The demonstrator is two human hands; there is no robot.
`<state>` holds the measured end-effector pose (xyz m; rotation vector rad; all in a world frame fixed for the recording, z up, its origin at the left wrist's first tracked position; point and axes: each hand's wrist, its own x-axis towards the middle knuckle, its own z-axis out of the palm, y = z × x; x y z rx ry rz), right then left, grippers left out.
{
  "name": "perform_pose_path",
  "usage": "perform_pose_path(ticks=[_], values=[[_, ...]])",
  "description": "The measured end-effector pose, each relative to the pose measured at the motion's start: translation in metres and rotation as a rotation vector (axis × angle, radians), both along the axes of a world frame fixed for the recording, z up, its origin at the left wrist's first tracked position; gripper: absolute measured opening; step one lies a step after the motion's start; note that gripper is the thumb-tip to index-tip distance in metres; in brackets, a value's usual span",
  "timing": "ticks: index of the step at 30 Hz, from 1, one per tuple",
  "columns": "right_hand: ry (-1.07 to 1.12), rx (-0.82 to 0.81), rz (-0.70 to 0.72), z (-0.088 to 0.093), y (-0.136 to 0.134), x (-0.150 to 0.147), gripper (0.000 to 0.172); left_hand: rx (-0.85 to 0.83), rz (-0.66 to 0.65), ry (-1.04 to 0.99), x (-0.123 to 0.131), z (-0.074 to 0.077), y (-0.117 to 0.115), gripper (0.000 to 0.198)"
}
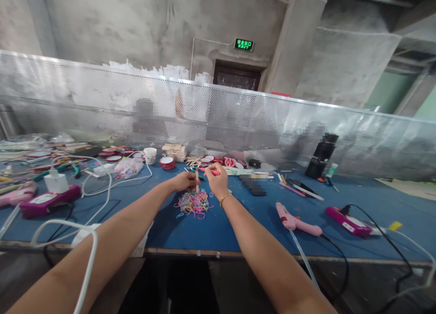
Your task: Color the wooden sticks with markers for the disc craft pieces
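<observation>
My left hand (184, 181) is closed on a flat wooden stick (197, 185), which stands upright above the table. My right hand (218, 180), with a gold bracelet at the wrist, grips a pinkish-red marker pen (214, 172). The pen points left, its tip at or very near the stick's upper end; contact is too small to make out. That end of the stick looks reddish. Just below both hands lies a loose pile of small multicoloured loops (195, 205) on the blue tabletop (166, 234).
A pink glue gun (296, 221) and a purple power strip (349, 221) lie right. Another purple strip (51, 200) and looping white cables are left. Behind stand a paper cup (150, 156), red-rimmed tins (167, 162) and a black bottle (320, 157), before a perforated metal screen (231, 109).
</observation>
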<state>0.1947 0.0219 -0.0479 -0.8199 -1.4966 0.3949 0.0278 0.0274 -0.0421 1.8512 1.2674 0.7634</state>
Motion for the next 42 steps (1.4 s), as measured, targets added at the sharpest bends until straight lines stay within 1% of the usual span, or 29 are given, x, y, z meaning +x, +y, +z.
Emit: perform_pose_path(ticks=[5,8,11,16,20,25,30,37,42], values=[[-0.047,0.02,0.012,-0.0011,0.0003,-0.0005,0.012,0.001,0.01,-0.013,0.0001,-0.0009,0.0001,0.046],[-0.021,0.002,-0.013,-0.0004,0.0007,0.0,0.013,0.006,0.008,-0.008,-0.0002,-0.0014,0.0006,0.046],[-0.006,-0.003,-0.004,0.0,0.001,0.0002,0.013,0.009,-0.006,-0.011,-0.0003,-0.0012,0.0008,0.046],[-0.07,0.013,0.015,-0.0011,0.0017,0.0001,0.012,0.013,-0.008,-0.005,-0.0004,-0.0019,0.0016,0.044],[-0.034,0.005,-0.028,-0.0007,0.002,0.001,0.013,0.012,-0.02,-0.01,-0.0006,-0.0026,0.0024,0.045],[-0.057,0.021,0.011,-0.0003,0.0013,-0.0001,0.012,0.006,-0.001,-0.001,0.0008,-0.0012,0.0018,0.046],[-0.034,0.004,-0.025,-0.0011,0.0026,0.0004,0.013,0.016,-0.007,-0.001,0.0006,-0.0011,0.0017,0.046],[-0.067,0.011,-0.012,0.0001,0.0012,0.0007,0.011,0.026,-0.022,-0.014,-0.0006,-0.0032,0.0031,0.046],[-0.033,0.004,-0.025,0.0,0.0019,0.0009,0.012,0.029,-0.03,0.004,-0.0003,-0.0027,0.0035,0.045]])
